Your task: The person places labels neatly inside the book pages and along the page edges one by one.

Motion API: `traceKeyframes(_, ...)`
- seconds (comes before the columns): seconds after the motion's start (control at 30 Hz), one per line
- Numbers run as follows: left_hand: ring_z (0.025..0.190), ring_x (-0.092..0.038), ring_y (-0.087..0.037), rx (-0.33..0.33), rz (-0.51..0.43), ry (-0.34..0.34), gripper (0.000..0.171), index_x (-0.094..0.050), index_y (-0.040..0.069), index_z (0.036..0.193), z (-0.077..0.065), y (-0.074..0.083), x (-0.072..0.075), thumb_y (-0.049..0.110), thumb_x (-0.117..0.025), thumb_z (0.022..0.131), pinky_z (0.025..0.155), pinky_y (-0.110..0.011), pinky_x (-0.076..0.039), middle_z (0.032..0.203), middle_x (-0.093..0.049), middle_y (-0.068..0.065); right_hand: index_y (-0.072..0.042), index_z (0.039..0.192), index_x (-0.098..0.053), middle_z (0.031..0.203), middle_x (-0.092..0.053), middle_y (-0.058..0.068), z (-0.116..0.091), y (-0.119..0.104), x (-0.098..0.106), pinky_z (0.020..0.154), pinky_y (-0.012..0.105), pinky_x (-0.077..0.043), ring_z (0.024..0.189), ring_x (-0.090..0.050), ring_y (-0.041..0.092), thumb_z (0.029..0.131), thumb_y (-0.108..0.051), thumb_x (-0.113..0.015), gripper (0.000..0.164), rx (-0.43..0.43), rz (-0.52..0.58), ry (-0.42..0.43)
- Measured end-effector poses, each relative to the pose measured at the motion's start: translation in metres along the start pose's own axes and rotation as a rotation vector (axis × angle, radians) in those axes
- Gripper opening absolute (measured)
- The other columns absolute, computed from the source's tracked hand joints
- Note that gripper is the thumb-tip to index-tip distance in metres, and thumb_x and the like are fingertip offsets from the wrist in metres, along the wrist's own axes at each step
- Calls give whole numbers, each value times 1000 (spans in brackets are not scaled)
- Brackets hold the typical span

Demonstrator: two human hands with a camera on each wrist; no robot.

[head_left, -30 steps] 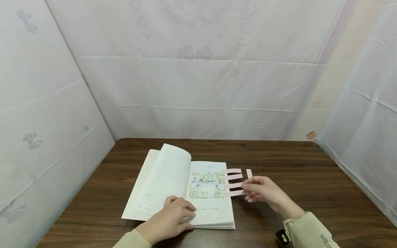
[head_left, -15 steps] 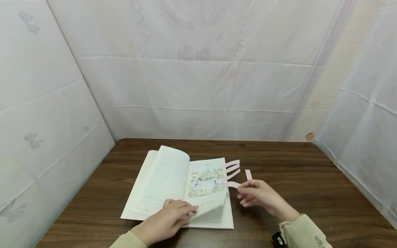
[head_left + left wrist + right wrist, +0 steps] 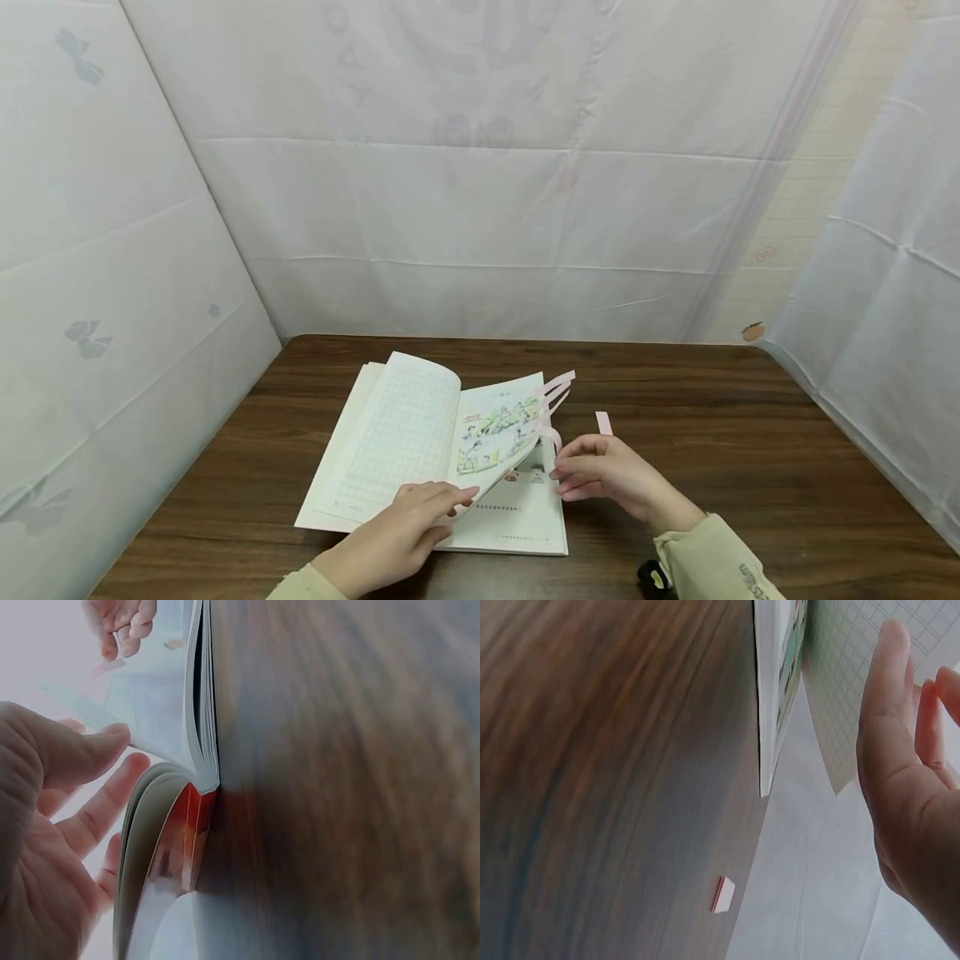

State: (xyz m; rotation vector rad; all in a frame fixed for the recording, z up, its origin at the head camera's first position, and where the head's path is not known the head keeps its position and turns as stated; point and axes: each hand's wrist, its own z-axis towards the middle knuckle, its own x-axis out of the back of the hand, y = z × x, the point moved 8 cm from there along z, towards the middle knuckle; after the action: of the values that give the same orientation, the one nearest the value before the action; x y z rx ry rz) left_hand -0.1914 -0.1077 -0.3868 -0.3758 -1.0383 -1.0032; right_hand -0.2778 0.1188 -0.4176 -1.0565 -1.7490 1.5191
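Observation:
An open book (image 3: 382,442) with gridded and illustrated pages lies on the wooden table. Several pink paper strips (image 3: 557,386) stick out from the right edge of a lifted illustrated page (image 3: 491,437). My right hand (image 3: 618,483) pinches the end of the lowest, curled strip (image 3: 552,435), though its fingertips partly hide the contact. Across the book's lower middle, my left hand (image 3: 401,529) rests with loosely spread fingers. In the left wrist view, its thumb (image 3: 86,754) lies near the raised page, above the red spine (image 3: 196,825).
A small pink strip pad (image 3: 603,422) lies on the table (image 3: 712,417) just beyond my right hand. White printed cloth (image 3: 480,208) hangs behind and at both sides. A black wrist strap (image 3: 655,577) sits at the right sleeve.
My right hand has moved left toward the book, drawing the strips with it. The illustrated page has lifted and curled leftward, uncovering another page beneath. My left hand has barely shifted.

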Motion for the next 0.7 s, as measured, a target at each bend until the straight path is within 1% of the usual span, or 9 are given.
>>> traceKeyframes(0.1, 105, -62, -10, 1, 1, 10, 61, -55, 14, 136, 0, 1, 1, 2, -76, 80, 89, -37, -47, 114, -67, 7, -6, 95, -67, 93, -74, 8, 2, 0, -6, 79, 36, -60, 81, -72, 16, 91, -9, -65, 5, 9, 7, -33)
traceKeyframes(0.2, 106, -61, -10, 1, 2, 13, 60, -56, 14, 136, 0, 2, 1, 2, -76, 80, 90, -37, -47, 114, -66, 7, -6, 95, -68, 96, -74, 10, 4, 0, -12, 80, 37, -60, 83, -73, 17, 91, -10, -66, 6, 13, 3, -54)
traceKeyframes(0.23, 106, -61, -10, -1, 3, 14, 60, -56, 13, 135, 0, 2, 1, 2, -75, 80, 89, -37, -47, 114, -66, 6, -5, 96, -68, 97, -74, 10, 5, 0, -14, 80, 36, -59, 84, -73, 17, 91, -11, -66, 8, 12, 0, -53)
traceKeyframes(0.3, 105, -60, -10, -2, 3, 15, 59, -56, 12, 135, 0, 2, 1, 1, -75, 80, 89, -36, -47, 114, -65, 5, 1, 102, -67, 100, -74, 12, 6, 0, -16, 81, 37, -59, 84, -73, 18, 92, -11, -66, 16, 10, 3, -42)
traceKeyframes(0.4, 101, -59, -8, -5, 1, 23, 60, -56, 11, 135, 1, 2, 2, 1, -75, 79, 88, -35, -47, 111, -65, 4, 11, 116, -61, 108, -73, 17, 8, -1, -17, 82, 36, -59, 87, -73, 18, 93, -13, -65, 34, 23, 2, 4)
traceKeyframes(0.47, 100, -59, -8, -2, 1, 29, 61, -57, 10, 134, 1, 2, 3, 0, -76, 77, 87, -35, -48, 112, -65, 3, 15, 125, -54, 116, -70, 21, 9, -2, -18, 84, 36, -59, 89, -73, 19, 94, -15, -64, 44, 40, 1, 42)
traceKeyframes(0.6, 97, -60, -8, 19, -6, 38, 61, -57, 10, 133, 3, 2, 3, -2, -76, 76, 86, -35, -49, 111, -65, 3, 14, 134, -48, 128, -62, 27, 10, -5, -19, 86, 36, -58, 94, -72, 21, 95, -17, -64, 53, 85, -25, 131)
traceKeyframes(0.7, 97, -61, -8, 50, -18, 30, 64, -55, 11, 135, 4, 5, 3, -4, -73, 76, 87, -37, -48, 112, -65, 3, 13, 137, -46, 134, -56, 29, 10, -7, -21, 86, 38, -58, 97, -71, 23, 94, -17, -66, 56, 118, -40, 186)
